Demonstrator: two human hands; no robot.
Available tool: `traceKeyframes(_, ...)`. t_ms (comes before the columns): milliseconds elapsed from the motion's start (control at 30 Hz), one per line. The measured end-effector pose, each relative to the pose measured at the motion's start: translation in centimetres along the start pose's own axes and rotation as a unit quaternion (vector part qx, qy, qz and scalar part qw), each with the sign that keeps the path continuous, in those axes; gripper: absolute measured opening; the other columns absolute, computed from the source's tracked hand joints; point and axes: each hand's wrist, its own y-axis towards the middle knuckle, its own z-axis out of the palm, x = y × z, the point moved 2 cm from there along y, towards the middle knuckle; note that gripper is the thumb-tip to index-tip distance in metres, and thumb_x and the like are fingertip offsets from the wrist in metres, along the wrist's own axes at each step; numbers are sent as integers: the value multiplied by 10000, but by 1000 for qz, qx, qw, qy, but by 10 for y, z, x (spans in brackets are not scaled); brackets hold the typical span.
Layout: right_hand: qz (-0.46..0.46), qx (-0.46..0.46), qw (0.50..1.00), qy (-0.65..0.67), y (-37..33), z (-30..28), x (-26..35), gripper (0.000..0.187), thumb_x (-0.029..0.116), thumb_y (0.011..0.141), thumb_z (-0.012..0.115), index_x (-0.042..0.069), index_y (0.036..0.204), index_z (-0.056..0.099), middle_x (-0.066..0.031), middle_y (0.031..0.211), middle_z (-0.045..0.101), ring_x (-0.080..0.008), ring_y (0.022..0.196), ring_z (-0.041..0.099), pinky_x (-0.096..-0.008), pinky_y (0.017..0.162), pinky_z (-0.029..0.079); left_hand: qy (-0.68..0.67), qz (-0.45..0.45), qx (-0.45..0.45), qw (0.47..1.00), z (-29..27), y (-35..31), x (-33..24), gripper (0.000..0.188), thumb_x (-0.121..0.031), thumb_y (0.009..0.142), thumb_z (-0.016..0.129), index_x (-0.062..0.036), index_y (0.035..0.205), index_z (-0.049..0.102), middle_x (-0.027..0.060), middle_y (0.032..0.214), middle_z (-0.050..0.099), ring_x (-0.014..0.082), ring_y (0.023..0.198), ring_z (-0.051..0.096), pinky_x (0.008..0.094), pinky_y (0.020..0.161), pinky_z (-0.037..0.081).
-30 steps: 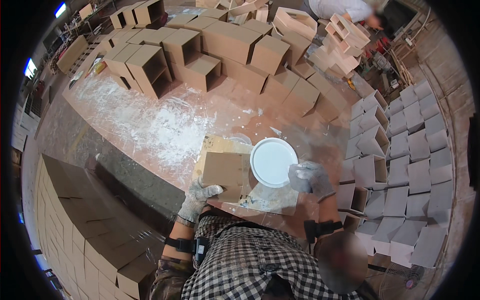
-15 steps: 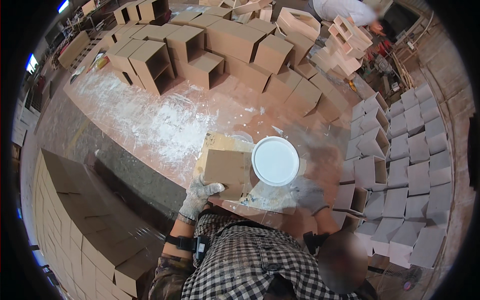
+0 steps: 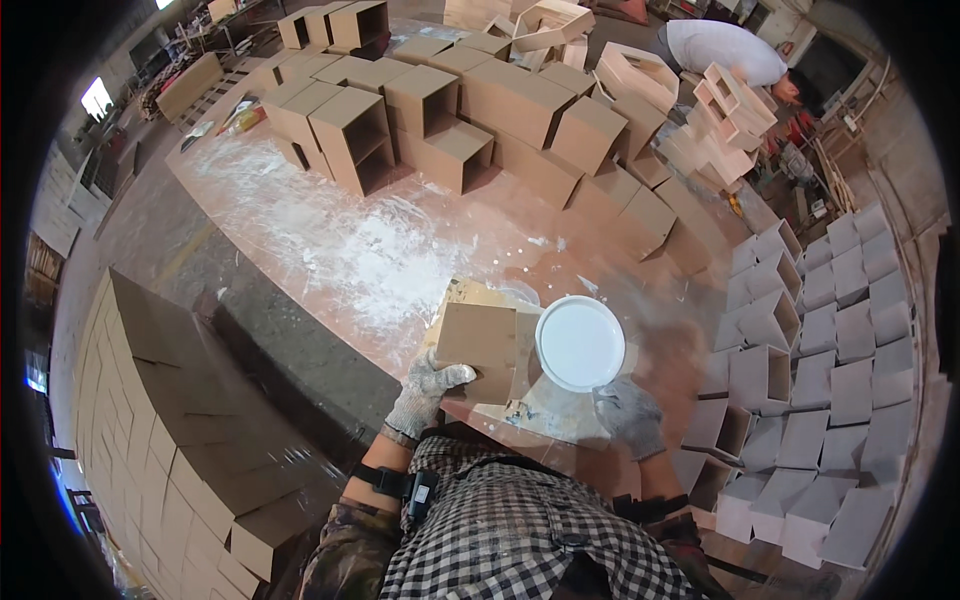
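Observation:
My left hand (image 3: pixel 425 390), in a pale work glove, grips the lower left side of a brown box (image 3: pixel 478 345), thumb over its top face. The box rests on a stained board (image 3: pixel 460 292) at the near edge of the table. Just right of the box is a round white tub (image 3: pixel 580 343) with a raised rim and a white surface inside. My right hand (image 3: pixel 630 415), gloved too, is at the tub's lower right rim with its fingers curled. Whatever those fingers may hold is hidden.
Brown open-fronted boxes (image 3: pixel 440 110) are stacked along the table's far side. Rows of greyish boxes (image 3: pixel 810 330) stand at the right, and a tall stack of brown boxes (image 3: pixel 170 410) at the left. White smears mark the table (image 3: pixel 350 260). Another person (image 3: pixel 725 52) bends beyond pale wooden frames (image 3: pixel 725 110).
The whole view has shifted, so the table and boxes sit further right and lower. My right hand has come slightly closer to the tub's rim. My left hand keeps its hold on the box.

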Motion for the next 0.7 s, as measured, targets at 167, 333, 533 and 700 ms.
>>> traceKeyframes(167,-92,-134,977,135,34,-52,55,152,196,775,634,87,880,639,-99,879,639,-281,796,617,-391,687,490,41,4,51,998,-7,5,4,281,-91,723,773,-12,970,664,35,862,675,98,752,624,230,670,516)
traceKeyframes(333,-293,-104,949,62,62,-76,120,134,223,770,617,124,859,630,-48,778,591,-239,716,592,-348,671,470,41,-20,85,995,-12,-1,7,299,-84,719,782,-14,983,663,45,888,681,84,759,623,229,661,519)
traceKeyframes(533,-362,34,931,29,80,-47,167,156,282,773,593,131,811,607,-68,710,538,-255,718,576,-398,671,462,114,-59,97,987,-24,-11,-4,288,-110,709,794,-46,962,671,10,849,665,78,744,610,228,622,511)
traceKeyframes(700,-263,-1,964,39,145,-22,156,197,299,778,590,110,818,627,-96,761,586,-275,778,598,-391,698,474,76,-91,51,992,-32,4,-11,246,-162,739,771,-63,942,675,-8,821,646,59,681,567,214,569,471)
